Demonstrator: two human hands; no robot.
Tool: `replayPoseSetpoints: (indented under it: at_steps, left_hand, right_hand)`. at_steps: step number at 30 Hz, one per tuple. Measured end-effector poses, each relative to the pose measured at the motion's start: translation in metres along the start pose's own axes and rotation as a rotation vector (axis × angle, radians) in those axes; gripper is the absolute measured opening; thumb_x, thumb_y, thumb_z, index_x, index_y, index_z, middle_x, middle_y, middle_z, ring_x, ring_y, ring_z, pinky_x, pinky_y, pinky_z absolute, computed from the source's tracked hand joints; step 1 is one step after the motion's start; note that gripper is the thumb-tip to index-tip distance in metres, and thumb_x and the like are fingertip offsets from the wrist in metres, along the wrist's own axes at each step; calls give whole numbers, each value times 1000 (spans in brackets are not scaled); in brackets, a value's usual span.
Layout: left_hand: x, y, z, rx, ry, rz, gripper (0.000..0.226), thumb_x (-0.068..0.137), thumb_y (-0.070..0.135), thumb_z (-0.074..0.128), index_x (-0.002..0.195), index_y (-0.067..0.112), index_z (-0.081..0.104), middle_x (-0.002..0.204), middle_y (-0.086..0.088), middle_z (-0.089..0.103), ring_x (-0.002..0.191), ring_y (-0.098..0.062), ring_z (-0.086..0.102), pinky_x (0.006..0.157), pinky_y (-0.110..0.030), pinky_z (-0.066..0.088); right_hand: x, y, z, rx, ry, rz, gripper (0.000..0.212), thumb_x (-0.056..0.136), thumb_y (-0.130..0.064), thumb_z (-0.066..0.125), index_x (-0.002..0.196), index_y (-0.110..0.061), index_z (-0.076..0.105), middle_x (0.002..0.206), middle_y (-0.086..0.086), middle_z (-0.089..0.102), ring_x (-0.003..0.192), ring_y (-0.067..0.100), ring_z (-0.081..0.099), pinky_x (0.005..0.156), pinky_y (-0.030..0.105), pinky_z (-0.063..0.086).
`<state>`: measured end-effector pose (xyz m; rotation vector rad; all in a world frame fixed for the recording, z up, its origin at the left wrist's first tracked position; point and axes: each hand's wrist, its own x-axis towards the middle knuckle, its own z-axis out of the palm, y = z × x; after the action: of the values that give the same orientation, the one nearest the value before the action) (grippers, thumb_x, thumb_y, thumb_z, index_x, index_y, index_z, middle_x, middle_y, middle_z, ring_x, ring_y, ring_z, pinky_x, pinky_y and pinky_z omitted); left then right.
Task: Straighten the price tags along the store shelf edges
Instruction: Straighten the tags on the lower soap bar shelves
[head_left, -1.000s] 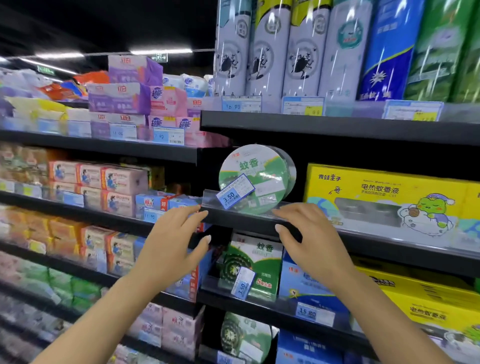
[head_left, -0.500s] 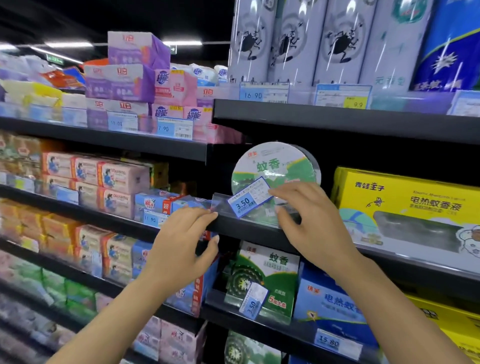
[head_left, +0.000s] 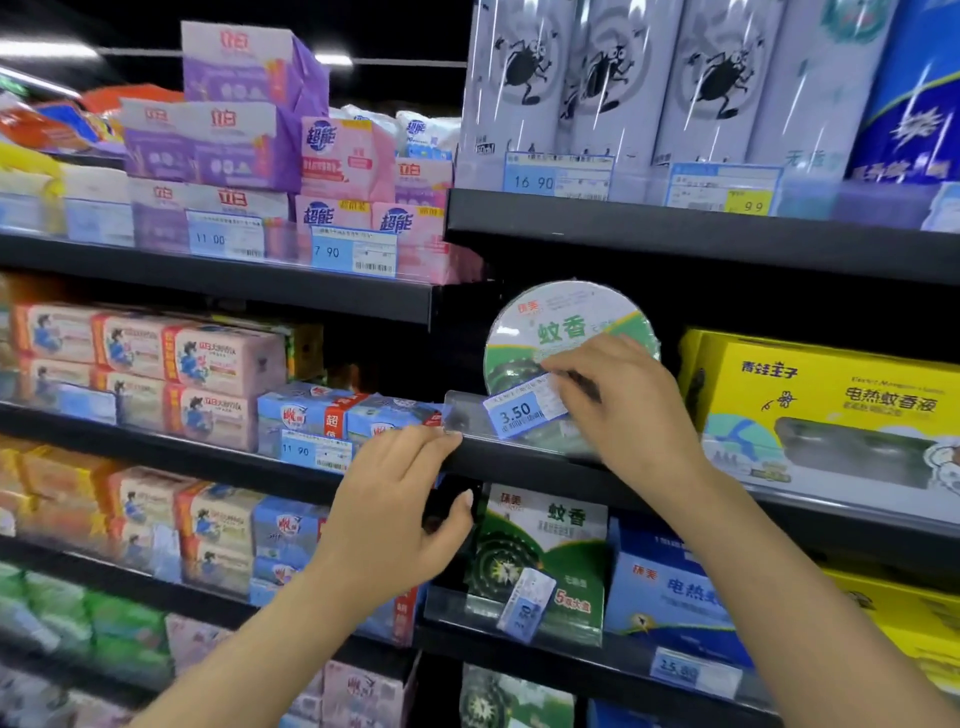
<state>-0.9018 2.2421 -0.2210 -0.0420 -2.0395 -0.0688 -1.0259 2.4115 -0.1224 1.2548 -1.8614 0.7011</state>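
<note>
Shelving: black store shelves (head_left: 675, 234) in tiers, two bays side by side.
Yellow box (head_left: 831, 410): one large box, just right of the right grip, on the same shelf.
Tall cans (head_left: 613, 78): three grey cans printed with a black insect, on the shelf above the grip.
Round coil tin (head_left: 561, 332): one green-and-white disc standing on edge, directly behind the right grip.
Right hand (head_left: 631, 410): grip closed in a pinch, thumb and fingertips on the right end of the 3.50 price tag (head_left: 522, 410).
Left hand (head_left: 389, 509): below and left of that grip; fingertips rest on the shelf's front edge beside the clear tag holder (head_left: 467, 415), thumb curled underneath; it holds nothing that I can see.
3.50 price tag: one blue-and-white slip, long axis nearly along the shelf edge but tilted, right end raised toward the grip, left end low in the holder.
Other tags: six readable at least — 16.90 (head_left: 556, 176), 9.9 (head_left: 722, 189), 11.00 (head_left: 223, 236), 7.90 (head_left: 353, 252), 11.90 (head_left: 314, 452), 15.80 (head_left: 693, 670).
Loose tag (head_left: 527, 597): one, below the grip, standing steeply askew.
</note>
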Motion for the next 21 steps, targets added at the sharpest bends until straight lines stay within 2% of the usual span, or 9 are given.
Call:
replayPoseSetpoints:
  at_steps: [7, 12, 16, 21]
  left_hand:
    - [-1, -6, 6, 13, 58, 27, 37, 85, 28, 56, 108, 1, 66, 102, -9, 63, 98, -24, 55, 92, -28, 37]
    - [0, -7, 7, 20, 80, 40, 36, 86, 27, 55, 108, 1, 66, 101, -9, 64, 98, -23, 54, 93, -27, 37]
    - [0, -9, 6, 41, 67, 59, 35, 86, 27, 55, 108, 1, 66, 102, -9, 63, 97, -23, 54, 92, -27, 36]
    - [-1, -7, 6, 47, 39, 46, 37, 86, 28, 55, 110, 1, 66, 104, -8, 63, 99, -24, 55, 94, -27, 36]
  right_hand:
    - [-23, 7, -4, -41, 38, 49, 12, 80, -5, 69, 89, -12, 72, 79, 2, 64, 82, 22, 54, 71, 25, 39]
    - [-29, 9, -5, -63, 7, 54, 13, 81, -5, 68, 92, -11, 72, 82, 2, 65, 84, 21, 54, 72, 23, 37]
    - [-34, 9, -4, -72, 9, 43, 16, 80, -1, 68, 93, -9, 72, 82, 5, 65, 84, 25, 55, 72, 26, 41]
    - [-36, 10, -4, -83, 15, 41, 17, 78, 1, 69, 93, -7, 72, 82, 6, 64, 83, 24, 54, 74, 20, 37]
